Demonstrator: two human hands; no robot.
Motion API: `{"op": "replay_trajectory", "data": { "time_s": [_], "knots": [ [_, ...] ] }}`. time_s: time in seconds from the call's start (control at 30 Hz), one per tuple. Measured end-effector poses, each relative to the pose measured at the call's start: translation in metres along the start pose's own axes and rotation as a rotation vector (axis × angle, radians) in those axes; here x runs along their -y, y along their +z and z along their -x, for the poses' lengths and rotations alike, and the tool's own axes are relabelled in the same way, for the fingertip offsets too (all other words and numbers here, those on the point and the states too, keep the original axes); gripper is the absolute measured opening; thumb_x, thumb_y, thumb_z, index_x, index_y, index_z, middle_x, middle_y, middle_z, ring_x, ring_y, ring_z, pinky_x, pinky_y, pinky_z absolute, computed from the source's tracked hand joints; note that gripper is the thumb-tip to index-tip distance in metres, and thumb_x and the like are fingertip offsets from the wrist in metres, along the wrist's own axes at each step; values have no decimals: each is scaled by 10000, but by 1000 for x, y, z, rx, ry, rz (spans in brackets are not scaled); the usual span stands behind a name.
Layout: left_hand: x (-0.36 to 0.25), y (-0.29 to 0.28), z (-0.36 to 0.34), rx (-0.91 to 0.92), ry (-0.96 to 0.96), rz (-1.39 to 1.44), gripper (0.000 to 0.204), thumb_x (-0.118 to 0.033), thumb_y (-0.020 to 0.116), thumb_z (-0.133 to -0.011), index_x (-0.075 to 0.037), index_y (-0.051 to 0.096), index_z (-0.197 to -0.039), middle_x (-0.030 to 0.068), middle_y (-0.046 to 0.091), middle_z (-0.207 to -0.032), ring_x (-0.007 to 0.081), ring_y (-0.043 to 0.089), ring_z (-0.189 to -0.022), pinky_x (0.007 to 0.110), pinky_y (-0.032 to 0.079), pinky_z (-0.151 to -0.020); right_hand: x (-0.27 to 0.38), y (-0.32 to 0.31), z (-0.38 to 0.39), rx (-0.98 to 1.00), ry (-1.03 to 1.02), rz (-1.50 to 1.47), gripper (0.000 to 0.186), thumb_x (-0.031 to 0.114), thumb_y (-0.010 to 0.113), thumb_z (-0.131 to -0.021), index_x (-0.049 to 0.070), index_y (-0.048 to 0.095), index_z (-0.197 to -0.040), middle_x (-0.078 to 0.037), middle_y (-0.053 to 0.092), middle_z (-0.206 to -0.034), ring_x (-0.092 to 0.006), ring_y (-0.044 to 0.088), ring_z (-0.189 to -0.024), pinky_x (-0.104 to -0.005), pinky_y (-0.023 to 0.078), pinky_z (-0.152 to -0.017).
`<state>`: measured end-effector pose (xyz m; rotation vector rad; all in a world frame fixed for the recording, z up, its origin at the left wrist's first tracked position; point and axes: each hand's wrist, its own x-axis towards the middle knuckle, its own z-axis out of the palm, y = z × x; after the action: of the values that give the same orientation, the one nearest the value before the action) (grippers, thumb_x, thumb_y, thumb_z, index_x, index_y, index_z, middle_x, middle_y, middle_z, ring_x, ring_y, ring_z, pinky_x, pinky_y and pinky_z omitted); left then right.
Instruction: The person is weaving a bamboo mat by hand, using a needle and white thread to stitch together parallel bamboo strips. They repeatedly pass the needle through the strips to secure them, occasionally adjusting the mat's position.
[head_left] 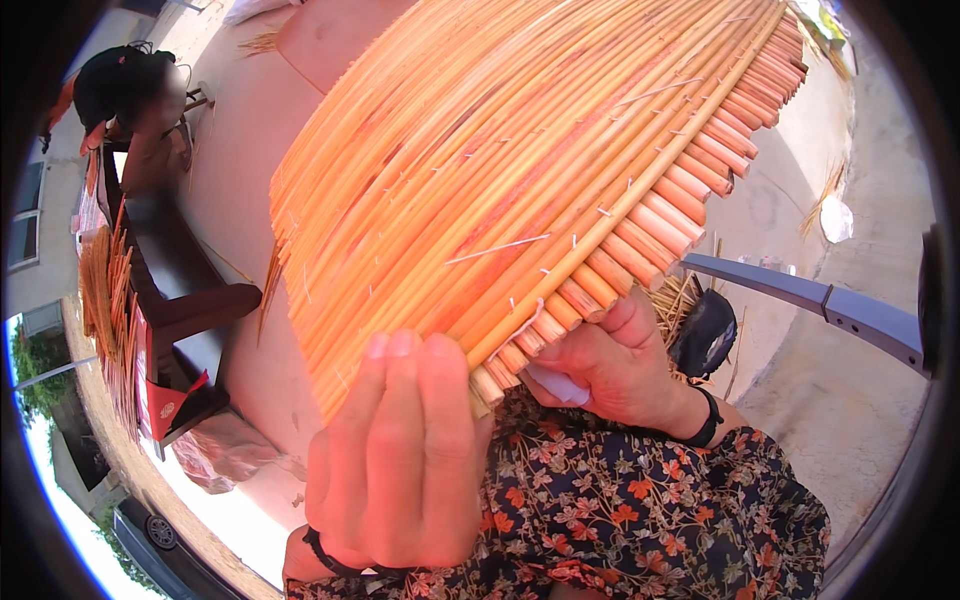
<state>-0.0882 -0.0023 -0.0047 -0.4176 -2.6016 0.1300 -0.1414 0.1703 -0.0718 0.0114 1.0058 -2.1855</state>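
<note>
Holding reed mat (470, 190), left hand (400, 460) atop, right hand (625, 370) beneath

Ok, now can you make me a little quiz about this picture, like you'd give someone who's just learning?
1. Pick one: the person's dark fabric garment is printed with
A) stripes
B) leaves
C) dots

2. True or false: the bare left hand has fingers on top of the flat, yellow-orange panel of long, thin stalks.

3. Count: how many thin black wristbands is the person wearing?

Key:
1. B, leaves.
2. True.
3. Two, one on each arm.
</note>
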Motion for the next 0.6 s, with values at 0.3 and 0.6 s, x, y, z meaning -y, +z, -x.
{"op": "replay_trajectory", "data": {
  "time_s": [0.3, 0.6],
  "knots": [
    [-2, 1, 2, 20, 30, 14, 199, -130, 612, -935, -4, 740, -1022, 98, 732, -910, 214, 728, -804, 248, 472, -530, -5, -9, -1, 104, 18, -183, 350, 15, 606, -946, 36, 576, -1294, -2, 642, -970, -42, 548, -720, -206, 419, -598],
    [-2, -4, 4, 51, -70, 65, 227, -134, 651, -904, -29, 722, -1093, 94, 724, -970, 224, 723, -850, 273, 484, -583, -16, -19, -16, 203, -433, 329, 360, 18, 677, -923, 37, 627, -1279, -37, 639, -1236, -150, 570, -1170, -332, 451, -1006]
  ]
}}
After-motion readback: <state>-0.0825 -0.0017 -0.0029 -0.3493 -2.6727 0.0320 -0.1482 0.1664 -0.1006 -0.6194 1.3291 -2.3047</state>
